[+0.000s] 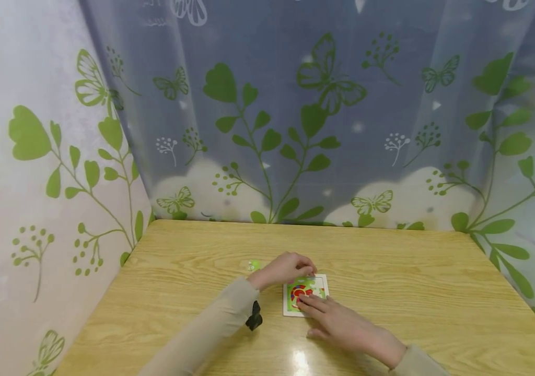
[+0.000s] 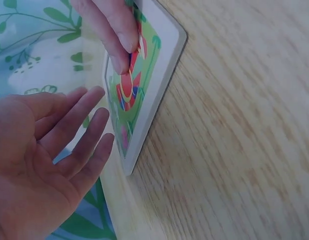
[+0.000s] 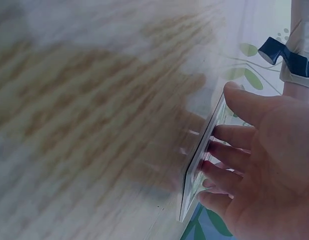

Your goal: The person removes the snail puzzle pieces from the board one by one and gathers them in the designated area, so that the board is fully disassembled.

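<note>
Head view: a nearly square puzzle board [image 1: 285,298], no clear long axis, lies flat on the desk [image 1: 413,282], the right hand [image 1: 340,321] resting straight fingers on its near right part, the left hand [image 1: 286,270] at its far edge, with desk on every side. Left wrist view: the left hand's grip is wide and relaxed, nothing seen in it, beside the puzzle board. Right wrist view: the right hand's grip is loose, fingertips against the puzzle board.

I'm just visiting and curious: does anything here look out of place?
One thing: a small green piece lies on the table beside the left hand, apart from the picture board. It looks stray, since the board's far right part seems pale, perhaps unfilled. I see no spill or damage.
</note>
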A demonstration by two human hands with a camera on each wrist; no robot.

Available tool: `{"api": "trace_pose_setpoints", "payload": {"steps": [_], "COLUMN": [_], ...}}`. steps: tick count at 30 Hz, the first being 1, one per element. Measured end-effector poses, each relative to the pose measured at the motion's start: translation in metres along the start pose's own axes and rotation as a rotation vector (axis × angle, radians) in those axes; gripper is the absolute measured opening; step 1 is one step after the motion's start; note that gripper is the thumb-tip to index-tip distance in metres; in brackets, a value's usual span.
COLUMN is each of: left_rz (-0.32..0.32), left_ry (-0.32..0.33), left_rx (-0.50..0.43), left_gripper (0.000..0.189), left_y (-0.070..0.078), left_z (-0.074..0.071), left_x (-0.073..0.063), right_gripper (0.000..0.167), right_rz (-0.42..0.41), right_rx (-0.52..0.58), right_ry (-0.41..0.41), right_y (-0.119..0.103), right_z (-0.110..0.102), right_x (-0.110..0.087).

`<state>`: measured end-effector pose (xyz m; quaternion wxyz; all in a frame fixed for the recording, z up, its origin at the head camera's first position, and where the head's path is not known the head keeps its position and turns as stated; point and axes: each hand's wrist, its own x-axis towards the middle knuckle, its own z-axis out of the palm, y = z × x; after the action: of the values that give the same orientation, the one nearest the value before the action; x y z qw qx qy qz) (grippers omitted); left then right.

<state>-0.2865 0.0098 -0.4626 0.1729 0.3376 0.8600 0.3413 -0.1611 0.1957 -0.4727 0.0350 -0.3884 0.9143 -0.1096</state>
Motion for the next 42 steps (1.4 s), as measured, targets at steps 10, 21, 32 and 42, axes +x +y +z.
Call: {"api": "trace_pose_setpoints", "payload": {"steps": [10,21,32,42], "left_rz": [0.05,0.073,0.075,0.085], "left_ry": [-0.031,-0.078,-0.121,-0.093], "left_rx": [0.123,0.128,0.195,0.283], "left_gripper": [0.026,0.03,0.062,0.044], "left_y": [0.0006,0.0007,0.0004,-0.0028], "left_z": [0.0006,-0.0002,-0.0035,-0.0045], "left_x": [0.0038,0.0061,0.0044,0.0091], "right_gripper": [0.061,0.058,0.061,0.06], "right_rz": [-0.001,-0.007,0.021,0.013], "right_rx": [-0.004,0.0,0.023,0.004], "right_ry": [0.001,0.012,-0.001,0.013], "right_y": [-0.001,-0.0009,-0.0007,0.0001], "right_z": [0.0009,-0.0012,-0.0005,0.0003], "right_x": [-0.0003,-0.0004,-0.0003,-0.0002]}}
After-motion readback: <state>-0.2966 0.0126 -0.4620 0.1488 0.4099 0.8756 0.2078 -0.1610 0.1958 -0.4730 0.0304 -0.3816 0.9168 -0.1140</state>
